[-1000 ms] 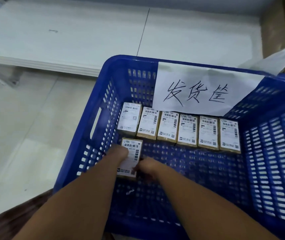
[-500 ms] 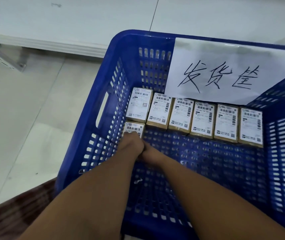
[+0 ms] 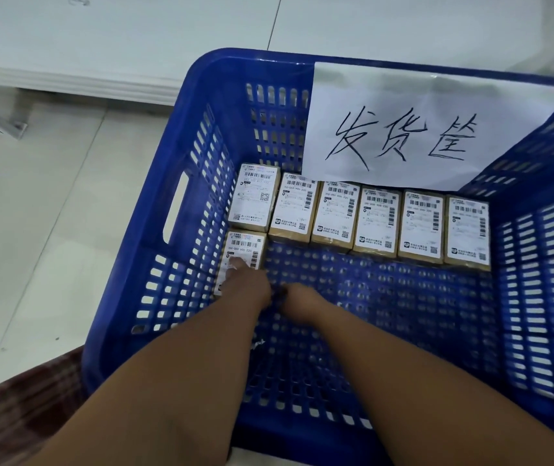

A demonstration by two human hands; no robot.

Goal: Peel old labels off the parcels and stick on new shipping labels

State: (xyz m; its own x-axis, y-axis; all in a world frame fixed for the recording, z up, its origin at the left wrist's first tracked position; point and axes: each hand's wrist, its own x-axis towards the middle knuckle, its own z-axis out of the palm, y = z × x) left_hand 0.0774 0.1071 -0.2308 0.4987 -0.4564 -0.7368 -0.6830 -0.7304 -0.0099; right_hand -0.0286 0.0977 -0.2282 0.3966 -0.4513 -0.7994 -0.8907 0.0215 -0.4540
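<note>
Parcel [image 3: 243,253] with a white shipping label lies flat on the floor of a blue basket [image 3: 174,163]. It sits against the left wall, just in front of the leftmost of six labelled parcels [image 3: 379,223] lined along the back. A second ago both hands held it; now it is set down. The left hand [image 3: 252,287] rests straight fingers on its label. The right hand [image 3: 299,301] has come off, beside it; I cannot tell how its fingers lie. This parcel looks finished and starts a second row.
</note>
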